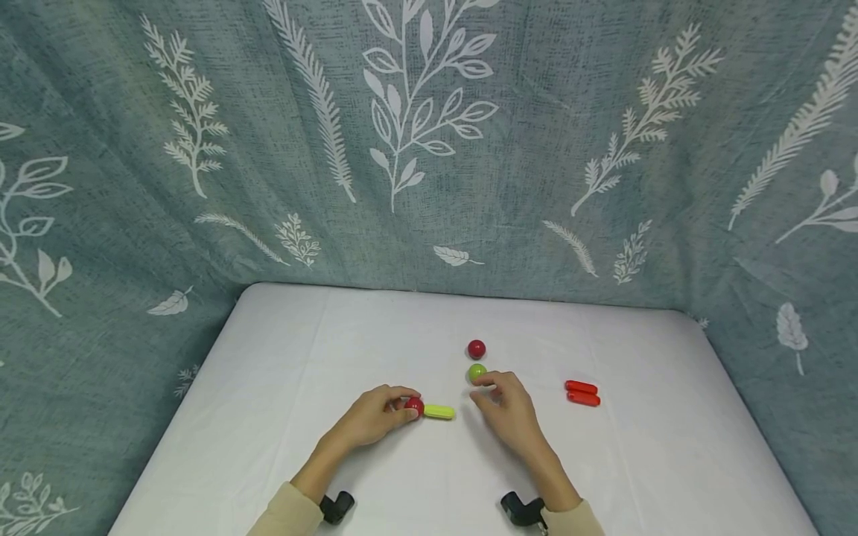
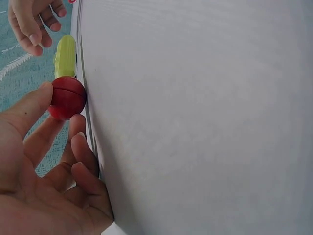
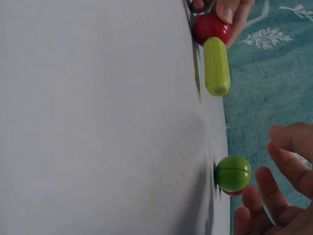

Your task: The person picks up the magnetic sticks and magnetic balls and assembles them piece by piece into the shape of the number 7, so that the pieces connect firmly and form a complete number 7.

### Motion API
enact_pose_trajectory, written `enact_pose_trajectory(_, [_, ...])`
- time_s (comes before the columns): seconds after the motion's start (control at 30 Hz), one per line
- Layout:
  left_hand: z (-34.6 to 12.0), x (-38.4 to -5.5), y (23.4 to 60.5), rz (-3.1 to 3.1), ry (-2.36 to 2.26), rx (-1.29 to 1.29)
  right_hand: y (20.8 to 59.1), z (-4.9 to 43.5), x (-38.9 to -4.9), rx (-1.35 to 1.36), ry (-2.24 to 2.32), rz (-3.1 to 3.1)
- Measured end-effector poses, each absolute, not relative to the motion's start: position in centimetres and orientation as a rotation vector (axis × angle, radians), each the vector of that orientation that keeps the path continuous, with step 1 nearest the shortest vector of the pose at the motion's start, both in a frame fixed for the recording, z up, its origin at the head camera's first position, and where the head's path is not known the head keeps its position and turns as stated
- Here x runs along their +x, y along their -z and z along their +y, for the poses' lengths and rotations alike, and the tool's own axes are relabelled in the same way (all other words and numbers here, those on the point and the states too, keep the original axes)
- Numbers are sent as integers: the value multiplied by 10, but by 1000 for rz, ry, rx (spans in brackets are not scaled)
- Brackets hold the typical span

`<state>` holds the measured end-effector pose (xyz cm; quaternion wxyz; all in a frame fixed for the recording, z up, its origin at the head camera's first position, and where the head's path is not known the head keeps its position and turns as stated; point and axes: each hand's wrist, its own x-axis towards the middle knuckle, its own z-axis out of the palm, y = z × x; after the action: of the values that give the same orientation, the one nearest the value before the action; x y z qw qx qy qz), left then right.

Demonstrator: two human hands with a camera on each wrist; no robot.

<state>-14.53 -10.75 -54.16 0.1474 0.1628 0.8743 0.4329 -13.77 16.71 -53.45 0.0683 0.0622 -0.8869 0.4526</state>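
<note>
A red ball (image 1: 415, 406) with a seam round it sits between the thumb and fingers of my left hand (image 1: 369, 418), which pinches it near the middle of the table. Against the ball's right side, end to end, is a ribbed yellow-green stick (image 1: 439, 412); the right wrist view shows a small pale spot on its free end. My right hand (image 1: 511, 411) holds nothing, its fingers spread and loosely bent. Its fingertips are right by a green ball (image 1: 477, 372), which also has a seam. Behind that one lies a second red ball (image 1: 477, 349), mostly hidden in the right wrist view.
Two red sticks (image 1: 582, 393) lie side by side on the right part of the white table (image 1: 375, 320). A grey-green curtain (image 1: 268, 149) with white leaf prints hangs behind and beside the table. Black wrist cameras (image 1: 337, 508) are strapped at both sleeves.
</note>
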Motion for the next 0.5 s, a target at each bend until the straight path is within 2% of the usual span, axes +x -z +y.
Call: enact_pose_trajectory(0.5, [-111,-145,540,2505,-1260,473,548,175,-163,23,-1444,-2697])
